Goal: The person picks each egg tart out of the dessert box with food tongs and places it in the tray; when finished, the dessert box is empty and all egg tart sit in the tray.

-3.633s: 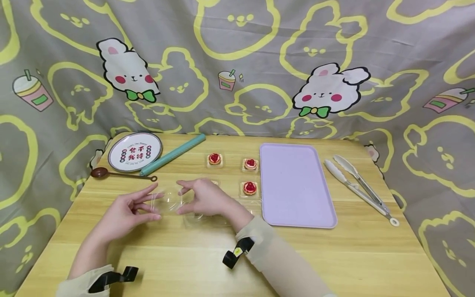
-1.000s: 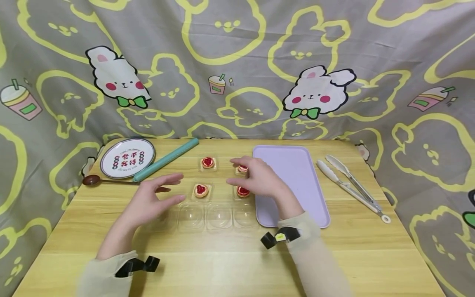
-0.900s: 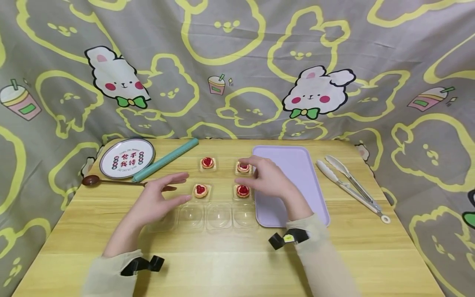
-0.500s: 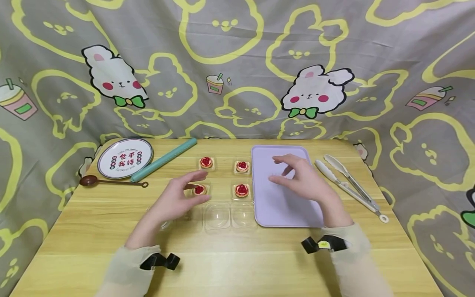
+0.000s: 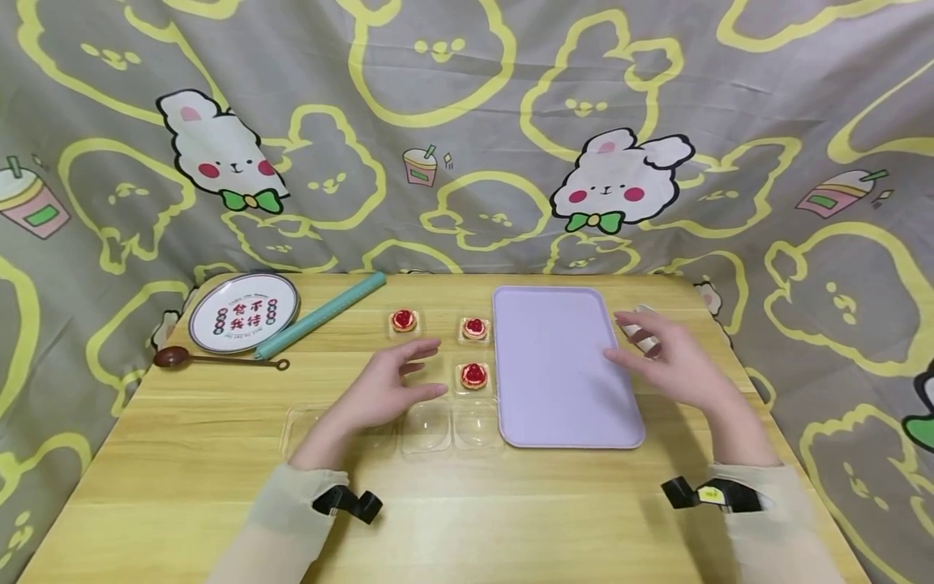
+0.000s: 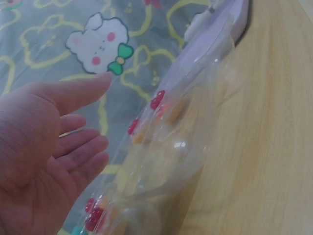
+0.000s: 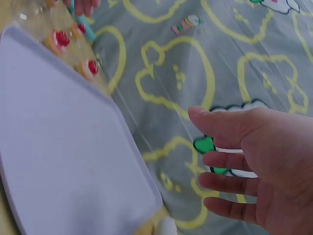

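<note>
My left hand (image 5: 394,381) is held over the plastic boxes, fingers loosely extended and holding nothing. It covers the front-left tart in the head view. Three small tarts with red fruit tops show there: the back-left tart (image 5: 404,321), the back-right tart (image 5: 475,328) and the front-right tart (image 5: 473,375), each in a clear plastic holder. A row of clear plastic containers (image 5: 426,426) lies in front of them. My right hand (image 5: 671,357), relaxed with nothing in it, hovers right of the lilac tray (image 5: 569,365). Behind it most of the tongs (image 5: 646,344) is hidden.
A white plate (image 5: 244,312) with red characters stands at the back left, and a teal rolling pin (image 5: 321,316) lies against its right side. In front of the plate is a brown spoon (image 5: 219,359). A patterned curtain (image 5: 467,122) encloses the table's back and sides.
Earlier both hands held a clear container; it now lies at the row's left end. Since then my right hand has crossed the tray to the tongs, and my left has drifted right over the front-left tart.
</note>
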Motion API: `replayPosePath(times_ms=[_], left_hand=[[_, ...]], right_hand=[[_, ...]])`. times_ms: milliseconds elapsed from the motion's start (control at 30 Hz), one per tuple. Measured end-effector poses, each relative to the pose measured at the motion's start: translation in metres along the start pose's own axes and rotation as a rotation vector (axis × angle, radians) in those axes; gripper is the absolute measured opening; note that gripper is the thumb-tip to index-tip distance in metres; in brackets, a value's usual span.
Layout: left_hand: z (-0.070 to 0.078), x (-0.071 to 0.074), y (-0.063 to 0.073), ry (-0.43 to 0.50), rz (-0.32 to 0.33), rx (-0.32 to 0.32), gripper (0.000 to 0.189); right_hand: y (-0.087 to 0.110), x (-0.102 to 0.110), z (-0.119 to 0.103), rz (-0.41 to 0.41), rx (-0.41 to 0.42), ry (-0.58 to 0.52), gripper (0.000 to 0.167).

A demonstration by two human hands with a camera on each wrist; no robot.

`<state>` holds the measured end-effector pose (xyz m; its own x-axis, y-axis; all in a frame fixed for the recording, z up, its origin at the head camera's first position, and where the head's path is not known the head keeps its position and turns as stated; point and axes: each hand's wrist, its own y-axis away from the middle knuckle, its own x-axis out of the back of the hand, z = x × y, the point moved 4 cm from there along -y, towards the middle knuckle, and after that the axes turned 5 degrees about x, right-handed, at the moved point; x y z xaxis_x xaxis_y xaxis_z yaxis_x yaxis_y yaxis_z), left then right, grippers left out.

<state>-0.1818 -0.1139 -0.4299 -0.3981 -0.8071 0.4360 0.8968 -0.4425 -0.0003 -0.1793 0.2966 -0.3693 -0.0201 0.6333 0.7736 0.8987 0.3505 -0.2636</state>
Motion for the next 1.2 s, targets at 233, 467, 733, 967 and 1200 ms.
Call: replayPosePath(times_ms=[233, 467, 733, 967, 1200], left_hand=[[-0.002, -0.011, -0.010, -0.039, -0.022, 0.052, 0.076], [0.001, -0.018, -0.020, -0.105, -0.042, 0.072, 0.076], [0.000, -0.024, -0.029, -0.185, -0.073, 0.072, 0.080], [-0.003, -0.028, -0.034, -0.216, -0.095, 0.072, 0.081], [-0.004, -0.030, -0.036, -0.239, -0.110, 0.081, 0.080]], right_hand=[[0.022, 0.021, 0.030, 0.034, -0.046, 0.019, 0.055], [0.039, 0.031, 0.063, 0.013, -0.137, 0.053, 0.061], [0.055, 0.034, 0.096, 0.014, -0.227, 0.089, 0.072], [0.064, 0.028, 0.118, 0.006, -0.263, 0.102, 0.077], [0.072, 0.022, 0.134, -0.006, -0.281, 0.116, 0.079]])
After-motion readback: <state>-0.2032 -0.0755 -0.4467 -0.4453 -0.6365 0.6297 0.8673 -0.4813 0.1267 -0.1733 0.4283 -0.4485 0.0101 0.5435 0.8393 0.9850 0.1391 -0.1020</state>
